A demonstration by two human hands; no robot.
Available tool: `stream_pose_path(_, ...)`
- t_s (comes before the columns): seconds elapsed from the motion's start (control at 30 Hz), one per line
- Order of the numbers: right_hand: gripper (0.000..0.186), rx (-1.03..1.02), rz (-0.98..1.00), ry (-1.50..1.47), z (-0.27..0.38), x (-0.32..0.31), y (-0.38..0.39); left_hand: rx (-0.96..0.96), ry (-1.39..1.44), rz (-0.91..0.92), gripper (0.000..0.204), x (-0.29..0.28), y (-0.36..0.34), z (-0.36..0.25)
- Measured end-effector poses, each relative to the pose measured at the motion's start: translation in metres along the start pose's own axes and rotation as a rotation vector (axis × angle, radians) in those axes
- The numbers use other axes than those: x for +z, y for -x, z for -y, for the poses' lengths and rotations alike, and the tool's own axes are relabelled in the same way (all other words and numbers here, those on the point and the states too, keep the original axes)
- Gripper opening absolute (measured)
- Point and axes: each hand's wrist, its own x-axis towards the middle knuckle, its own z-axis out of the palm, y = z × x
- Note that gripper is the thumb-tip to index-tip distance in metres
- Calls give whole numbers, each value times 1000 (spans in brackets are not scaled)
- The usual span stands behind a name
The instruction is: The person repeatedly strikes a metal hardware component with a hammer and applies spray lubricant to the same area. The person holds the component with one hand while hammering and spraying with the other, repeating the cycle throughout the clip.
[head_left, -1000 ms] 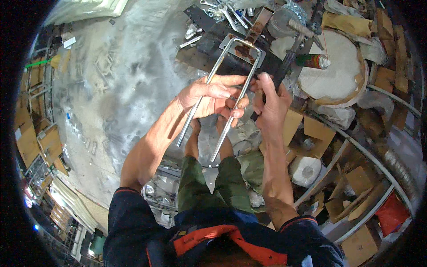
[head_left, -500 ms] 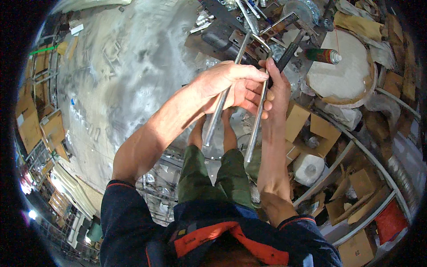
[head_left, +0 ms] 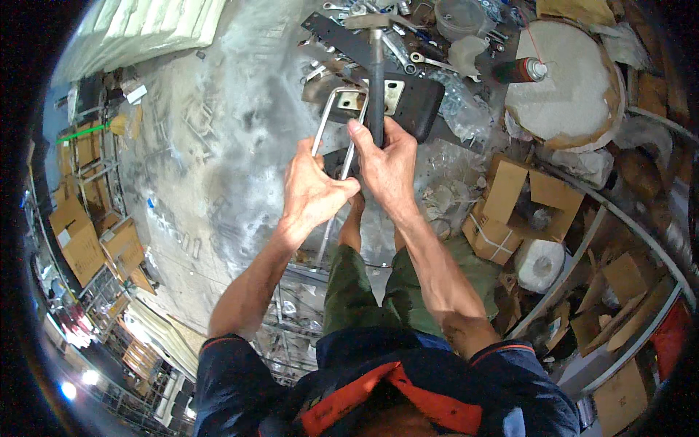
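My left hand point(head_left: 312, 186) is closed around the legs of a U-shaped bent metal rod point(head_left: 325, 120), its thumb pressed to the right leg. That longer leg slants down past the palm toward my shins. Beside it, my right hand point(head_left: 389, 164) grips a hammer point(head_left: 376, 80) by its dark handle, head pointing away from me. The right thumb lies against the rod's right leg. Beyond both hands is a black metal part point(head_left: 422, 102) with pale plates point(head_left: 393, 96) that have holes in them; the hammer handle and rod partly cover it.
Wrenches point(head_left: 397, 54) and loose hardware lie at the far side, near a clear plastic tub point(head_left: 462, 16). A spray can point(head_left: 528, 70) rests by a round, pale-topped drum point(head_left: 561, 95). On the right stands an open cardboard box point(head_left: 502, 197) next to a metal rail point(head_left: 641, 255).
My hands have moved left and are less crossed. The rod's bend now points away from me. The hammer has swung from a slant to nearly straight ahead, and the view has shifted.
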Motion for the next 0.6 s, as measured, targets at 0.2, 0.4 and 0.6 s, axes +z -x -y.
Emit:
stream_pose_path(0.2, 26, -205, -155, 318, 11, -56, 40, 223, -153, -307, 86, 12, -27, 12)
stream_pose_path(0.4, 21, -440, -174, 531, 22, -94, 26, 424, -287, -399, 89, 17, -47, 20)
stream_pose_path(0.6, 17, -420, -94, 819, -3, -119, 9, 285, -201, -332, 89, 22, -44, 15)
